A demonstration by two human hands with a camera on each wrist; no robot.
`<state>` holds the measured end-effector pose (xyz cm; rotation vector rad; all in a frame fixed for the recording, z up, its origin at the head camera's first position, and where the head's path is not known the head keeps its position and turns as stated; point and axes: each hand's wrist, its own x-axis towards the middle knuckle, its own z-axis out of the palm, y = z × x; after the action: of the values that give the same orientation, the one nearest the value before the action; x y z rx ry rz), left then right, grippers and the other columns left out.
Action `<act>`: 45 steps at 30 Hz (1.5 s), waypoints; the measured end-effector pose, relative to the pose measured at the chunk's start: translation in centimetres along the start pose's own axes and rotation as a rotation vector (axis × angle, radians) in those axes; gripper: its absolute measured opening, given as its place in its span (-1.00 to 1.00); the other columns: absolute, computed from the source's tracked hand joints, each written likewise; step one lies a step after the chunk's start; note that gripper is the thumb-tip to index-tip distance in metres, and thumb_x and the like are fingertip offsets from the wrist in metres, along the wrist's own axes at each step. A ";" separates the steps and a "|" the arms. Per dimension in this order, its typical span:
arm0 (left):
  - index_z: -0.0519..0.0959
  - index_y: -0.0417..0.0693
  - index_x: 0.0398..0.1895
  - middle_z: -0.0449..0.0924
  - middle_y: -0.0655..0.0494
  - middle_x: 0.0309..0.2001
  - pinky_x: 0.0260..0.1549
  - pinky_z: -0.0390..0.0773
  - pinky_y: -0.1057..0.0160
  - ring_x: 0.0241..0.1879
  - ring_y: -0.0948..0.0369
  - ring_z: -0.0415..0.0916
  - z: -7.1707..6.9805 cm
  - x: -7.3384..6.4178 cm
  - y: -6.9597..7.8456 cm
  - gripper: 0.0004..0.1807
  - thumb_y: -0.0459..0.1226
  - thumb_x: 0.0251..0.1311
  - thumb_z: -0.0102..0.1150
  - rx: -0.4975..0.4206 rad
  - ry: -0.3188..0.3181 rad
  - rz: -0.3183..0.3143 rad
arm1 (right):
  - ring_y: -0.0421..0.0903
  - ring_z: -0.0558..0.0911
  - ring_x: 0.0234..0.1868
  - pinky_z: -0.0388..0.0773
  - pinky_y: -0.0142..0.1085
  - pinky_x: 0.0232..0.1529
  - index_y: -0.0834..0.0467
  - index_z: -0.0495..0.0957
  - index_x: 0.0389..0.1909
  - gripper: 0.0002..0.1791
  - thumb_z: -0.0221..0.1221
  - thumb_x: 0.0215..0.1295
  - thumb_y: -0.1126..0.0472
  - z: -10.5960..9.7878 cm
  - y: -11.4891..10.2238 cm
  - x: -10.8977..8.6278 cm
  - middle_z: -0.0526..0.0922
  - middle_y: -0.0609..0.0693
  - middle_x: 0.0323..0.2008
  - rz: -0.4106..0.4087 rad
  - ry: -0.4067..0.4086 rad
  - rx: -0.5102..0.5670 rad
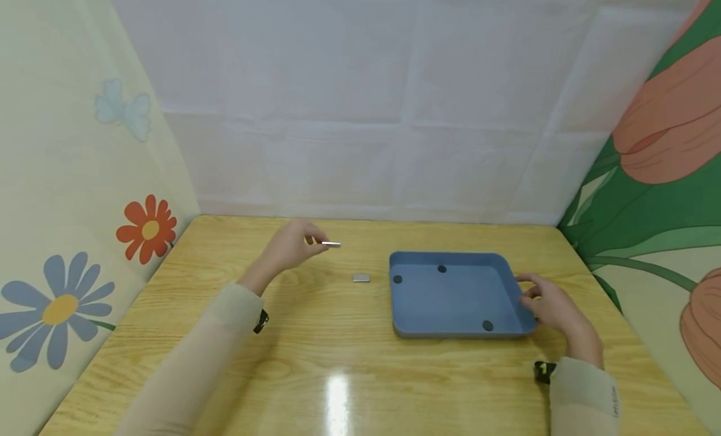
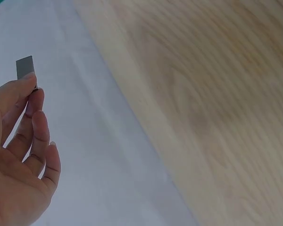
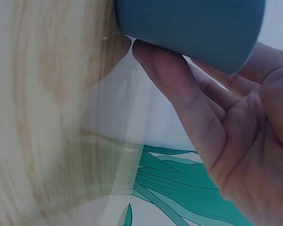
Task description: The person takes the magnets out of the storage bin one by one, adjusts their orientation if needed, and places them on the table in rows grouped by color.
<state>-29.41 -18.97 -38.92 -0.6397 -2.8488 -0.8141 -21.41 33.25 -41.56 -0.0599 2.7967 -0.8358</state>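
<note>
My left hand (image 1: 293,243) is over the left-centre part of the table, pinching a small flat silver rectangle (image 2: 25,67) between thumb and fingertips. It stays above the wood, one end sticking out past the fingertips. A similar small grey rectangle (image 1: 361,278) lies on the table between that hand and a blue tray (image 1: 450,298). Three dark round discs lie in the tray: one near its left wall, one towards the back, one dark disc (image 1: 487,325) at the front right. My right hand (image 1: 554,304) grips the tray's right wall, with fingers (image 3: 179,89) against its outer side.
The wooden table (image 1: 270,373) runs back to a white cloth (image 1: 338,142). Flower-printed panels stand at both sides, with a red flower (image 1: 149,229) on the left and green leaves (image 1: 648,217) on the right.
</note>
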 end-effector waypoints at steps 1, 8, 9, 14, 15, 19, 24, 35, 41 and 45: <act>0.81 0.00 -0.24 0.77 0.09 -0.27 -0.33 0.52 0.23 -0.30 0.16 0.57 -0.1 -0.2 -0.3 -0.90 -0.21 0.26 0.41 -0.003 -0.002 -0.010 | -0.04 0.57 -0.33 0.55 -0.22 -0.38 0.34 0.26 0.45 -0.46 0.04 0.52 0.34 -0.1 0.0 0.0 0.63 0.37 -0.06 0.001 0.000 -0.001; 0.81 -0.05 -0.23 0.76 0.05 -0.28 -0.40 0.46 0.27 -0.38 0.21 0.49 -0.3 -1.5 -2.7 -0.89 -0.23 0.27 0.40 -0.008 -0.034 -0.051 | -0.03 0.59 -0.31 0.56 -0.23 -0.37 0.34 0.26 0.45 -0.46 0.06 0.52 0.34 -0.1 -0.1 0.0 0.64 0.37 -0.06 0.007 0.003 -0.013; 0.81 -0.06 -0.23 0.76 0.05 -0.27 -0.41 0.47 0.27 -0.38 0.21 0.49 -0.2 -1.6 -3.1 -0.90 -0.24 0.27 0.40 -0.011 -0.038 -0.055 | -0.04 0.59 -0.31 0.56 -0.23 -0.37 0.34 0.26 0.46 -0.46 0.06 0.52 0.33 -0.1 -0.1 0.0 0.64 0.37 -0.06 0.008 0.003 -0.014; 0.81 -0.06 -0.26 0.78 0.04 -0.28 -0.40 0.50 0.28 -0.38 0.21 0.52 0.1 -2.0 -4.3 -0.92 -0.28 0.26 0.40 -0.048 -0.080 -0.096 | -0.03 0.60 -0.30 0.57 -0.23 -0.36 0.34 0.26 0.45 -0.46 0.06 0.52 0.33 -0.1 0.1 -0.1 0.63 0.38 -0.05 0.013 0.001 -0.013; 0.81 -0.07 -0.25 0.78 0.03 -0.27 -0.40 0.50 0.27 -0.37 0.21 0.52 0.2 -2.1 -4.5 -0.92 -0.28 0.26 0.39 -0.057 -0.093 -0.106 | -0.02 0.61 -0.30 0.58 -0.23 -0.35 0.34 0.26 0.45 -0.46 0.06 0.52 0.33 -0.1 0.1 -0.1 0.63 0.39 -0.05 0.014 0.001 -0.013; 0.81 -0.08 -0.23 0.78 -0.01 -0.22 -0.41 0.52 0.27 -0.38 0.21 0.52 0.6 -2.6 -5.3 -0.90 -0.28 0.28 0.38 -0.087 -0.145 -0.153 | -0.01 0.62 -0.27 0.58 -0.24 -0.33 0.34 0.26 0.45 -0.46 0.05 0.51 0.34 0.0 0.1 -0.2 0.62 0.40 -0.02 0.016 -0.002 -0.005; 0.82 -0.05 -0.25 0.79 0.00 -0.20 -0.41 0.51 0.28 -0.40 0.21 0.49 0.9 -3.1 -6.3 -0.90 -0.24 0.26 0.41 -0.116 -0.205 -0.179 | -0.02 0.61 -0.27 0.58 -0.24 -0.33 0.33 0.26 0.45 -0.46 0.04 0.51 0.35 0.1 0.1 -0.3 0.62 0.41 -0.01 0.019 -0.002 0.002; 0.80 -0.06 -0.22 0.78 0.05 -0.22 -0.24 0.56 0.25 -0.26 0.20 0.57 1.4 -3.1 -7.3 -0.90 -0.26 0.24 0.43 -0.092 -0.279 -0.187 | -0.01 0.62 -0.25 0.59 -0.23 -0.32 0.34 0.26 0.45 -0.46 0.05 0.51 0.34 0.0 0.0 -0.1 0.62 0.39 -0.03 0.017 0.001 -0.013; 0.80 -0.07 -0.22 0.77 0.04 -0.21 -0.22 0.58 0.23 -0.25 0.18 0.57 1.5 -3.2 -7.3 -0.89 -0.26 0.23 0.44 -0.103 -0.278 -0.198 | 0.02 0.62 -0.22 0.58 -0.22 -0.30 0.33 0.26 0.45 -0.46 0.06 0.51 0.33 -0.1 -0.1 0.1 0.63 0.39 -0.04 0.031 -0.005 -0.030; 0.80 -0.07 -0.19 0.78 0.03 -0.18 -0.18 0.62 0.20 -0.21 0.18 0.60 1.5 -3.2 -7.3 -0.87 -0.25 0.24 0.43 -0.116 -0.283 -0.210 | 0.02 0.62 -0.22 0.58 -0.22 -0.30 0.32 0.26 0.45 -0.46 0.06 0.51 0.33 -0.1 -0.1 0.2 0.63 0.38 -0.04 0.037 -0.007 -0.032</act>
<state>-29.57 -24.96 -44.40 -0.5097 -3.1865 -0.9990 -21.62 33.24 -41.42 -0.0162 2.7957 -0.7814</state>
